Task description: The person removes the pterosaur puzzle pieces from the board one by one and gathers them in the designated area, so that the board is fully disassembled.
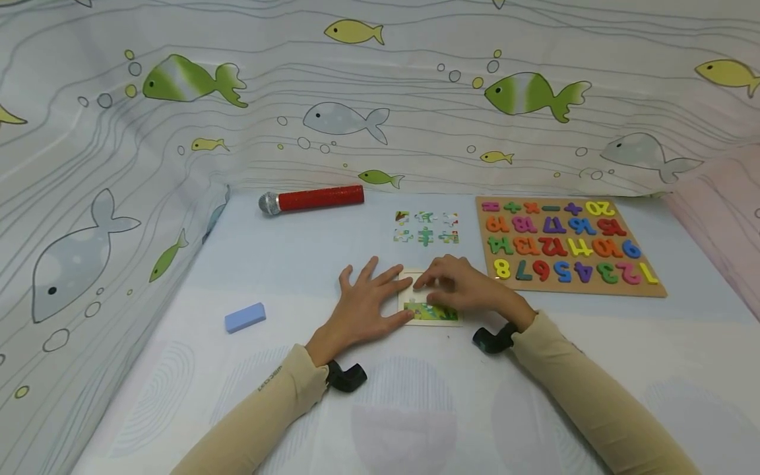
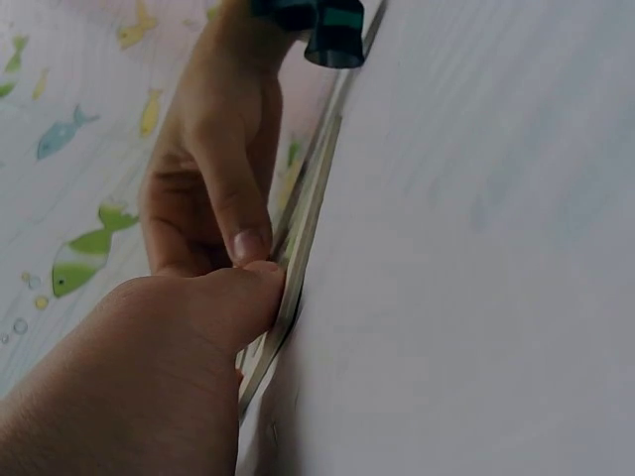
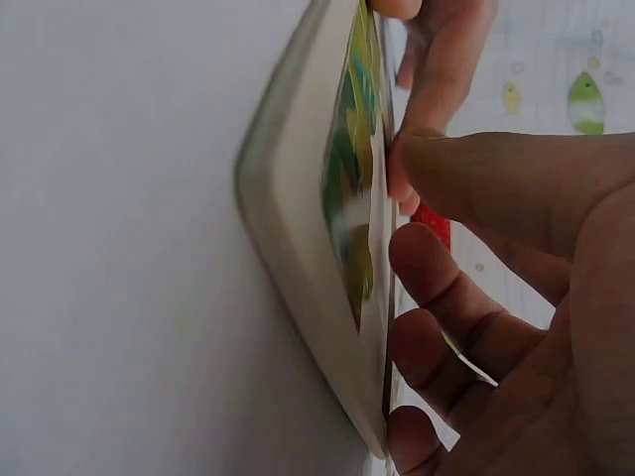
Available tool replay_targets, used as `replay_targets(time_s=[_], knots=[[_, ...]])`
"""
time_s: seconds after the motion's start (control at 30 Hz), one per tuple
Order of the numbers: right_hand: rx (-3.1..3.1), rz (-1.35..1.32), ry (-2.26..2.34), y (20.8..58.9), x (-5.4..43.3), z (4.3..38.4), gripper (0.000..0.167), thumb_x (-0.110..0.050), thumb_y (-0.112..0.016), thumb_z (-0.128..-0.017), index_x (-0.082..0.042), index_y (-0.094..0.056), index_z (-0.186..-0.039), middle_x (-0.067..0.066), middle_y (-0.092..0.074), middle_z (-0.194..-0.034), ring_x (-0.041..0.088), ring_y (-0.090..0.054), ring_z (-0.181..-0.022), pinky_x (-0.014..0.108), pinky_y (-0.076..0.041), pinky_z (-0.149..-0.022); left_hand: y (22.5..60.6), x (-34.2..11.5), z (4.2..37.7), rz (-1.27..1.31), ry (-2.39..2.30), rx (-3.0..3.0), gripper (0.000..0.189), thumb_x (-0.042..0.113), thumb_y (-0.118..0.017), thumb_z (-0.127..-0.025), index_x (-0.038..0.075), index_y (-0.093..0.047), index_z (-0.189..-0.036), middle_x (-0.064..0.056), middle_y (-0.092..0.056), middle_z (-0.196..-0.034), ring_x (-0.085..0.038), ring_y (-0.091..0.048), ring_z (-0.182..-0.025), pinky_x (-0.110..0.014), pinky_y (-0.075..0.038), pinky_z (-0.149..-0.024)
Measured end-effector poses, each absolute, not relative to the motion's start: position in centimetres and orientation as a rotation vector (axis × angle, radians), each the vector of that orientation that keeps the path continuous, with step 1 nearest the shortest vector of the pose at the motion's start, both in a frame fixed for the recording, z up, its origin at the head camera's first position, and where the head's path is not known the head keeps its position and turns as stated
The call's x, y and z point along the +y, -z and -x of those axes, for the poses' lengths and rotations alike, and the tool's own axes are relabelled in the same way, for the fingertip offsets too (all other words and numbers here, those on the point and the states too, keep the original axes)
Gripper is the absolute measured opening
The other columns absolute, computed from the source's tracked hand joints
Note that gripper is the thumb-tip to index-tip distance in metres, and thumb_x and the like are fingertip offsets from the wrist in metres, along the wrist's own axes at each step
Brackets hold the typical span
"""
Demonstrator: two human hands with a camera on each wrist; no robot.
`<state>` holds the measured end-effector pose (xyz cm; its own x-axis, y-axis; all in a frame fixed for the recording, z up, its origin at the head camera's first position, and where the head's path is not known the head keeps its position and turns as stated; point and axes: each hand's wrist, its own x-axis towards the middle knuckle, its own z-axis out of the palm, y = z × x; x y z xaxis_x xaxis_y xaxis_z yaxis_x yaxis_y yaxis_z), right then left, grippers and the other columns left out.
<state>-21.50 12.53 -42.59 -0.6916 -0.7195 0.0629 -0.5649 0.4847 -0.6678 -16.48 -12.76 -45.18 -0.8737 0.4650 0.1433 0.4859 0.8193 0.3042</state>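
Observation:
A small puzzle board [image 1: 433, 323] with a pale frame lies flat on the table. Green picture pieces [image 1: 439, 311] fill its near part, and the part farther away looks pale. My left hand [image 1: 371, 303] spreads its fingers along the board's left side, with thumb and fingertips on the frame. Over the board's right half, my right hand [image 1: 460, 284] bends its fingers down. In the right wrist view its fingertips [image 3: 422, 263] touch the board's surface, with the thumb apart from them. No piece shows between them. The right hand covers part of the board.
Several loose jigsaw pieces [image 1: 425, 235] lie in two rows beyond the board. A wooden number board [image 1: 570, 287] stands to the right. A red toy microphone [image 1: 320, 198] lies at the back left, and a blue block [image 1: 245, 318] is on the left. Fish-patterned cloth [image 1: 427, 66] walls the back.

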Motion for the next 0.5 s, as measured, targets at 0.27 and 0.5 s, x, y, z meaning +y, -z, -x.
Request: replay_targets(time_s=[0.27, 0.5], knots=[[2.480, 1.153, 0.933, 42.2, 11.8, 20.5, 0.026, -0.013, -0.076, -0.090, -0.019, -0.077, -0.115, -0.001, -0.068, -0.104, 0.018, -0.052, -0.098, 0.036, -0.027, -0.079, 45.2, -12.8, 16.5, 0.778, 0.502, -2.923, 0.063, 0.067, -0.054, -0.093, 0.035, -0.054, -0.148, 0.009, -0.043, -0.162, -0.038, -0.024, -0.156, -0.074, -0.010, -0.113], [2.498, 1.131, 0.900, 42.2, 11.5, 20.3, 0.027, -0.013, -0.077, -0.089, -0.018, -0.078, -0.115, 0.000, -0.067, -0.105, 0.016, -0.049, -0.095, 0.036, -0.027, -0.078, 45.1, -12.8, 16.5, 0.777, 0.499, -2.926, 0.063, 0.066, -0.055, -0.093, 0.035, -0.054, -0.148, 0.008, -0.043, -0.161, -0.038, -0.024, -0.156, -0.074, -0.010, -0.113]])
